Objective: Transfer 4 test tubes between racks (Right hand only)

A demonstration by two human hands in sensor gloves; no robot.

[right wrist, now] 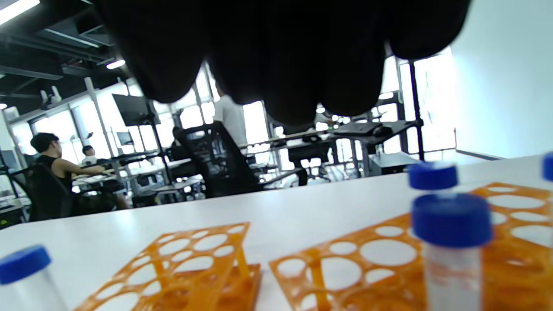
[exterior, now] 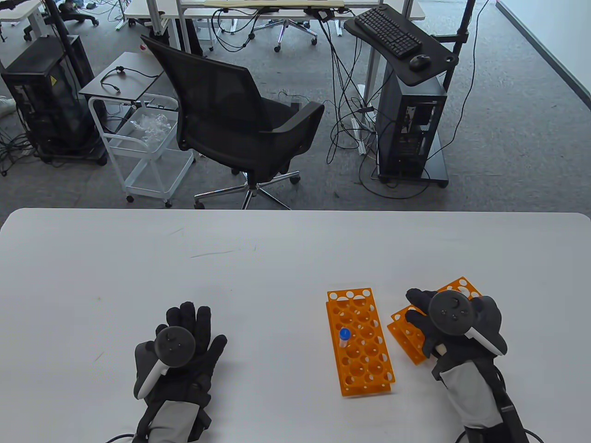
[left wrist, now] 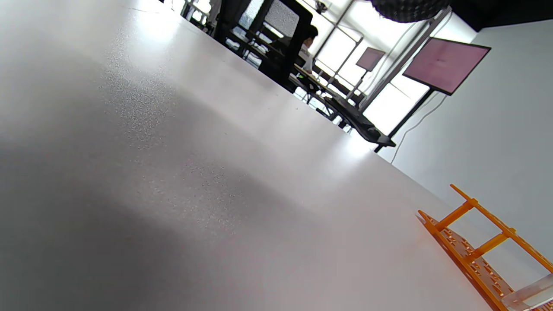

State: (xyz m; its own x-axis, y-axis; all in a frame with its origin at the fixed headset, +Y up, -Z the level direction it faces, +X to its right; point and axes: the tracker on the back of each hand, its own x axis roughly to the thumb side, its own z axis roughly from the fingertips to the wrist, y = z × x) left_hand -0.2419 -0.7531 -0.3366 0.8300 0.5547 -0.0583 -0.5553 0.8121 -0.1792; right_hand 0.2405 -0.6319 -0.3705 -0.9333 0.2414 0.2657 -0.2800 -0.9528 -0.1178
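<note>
Left hand [exterior: 184,344] lower left of the table view, flat on the white table [exterior: 258,277], fingers spread wide, holding nothing. Center-right: an orange rack [exterior: 360,341] standing lengthwise, one blue-capped test tube [exterior: 344,337] upright in a hole on its left column, about mid-length. Just right of it a second orange rack [exterior: 413,339], angled, mostly covered by the right hand [exterior: 450,323], which hovers over or rests on it; can't tell if the fingers pinch anything. Right wrist view: dark fingers [right wrist: 276,52] hang from the top edge, curled loosely, with blue-capped tubes [right wrist: 451,242] upright in the rack below at lower right and nothing seen between the fingers.
</note>
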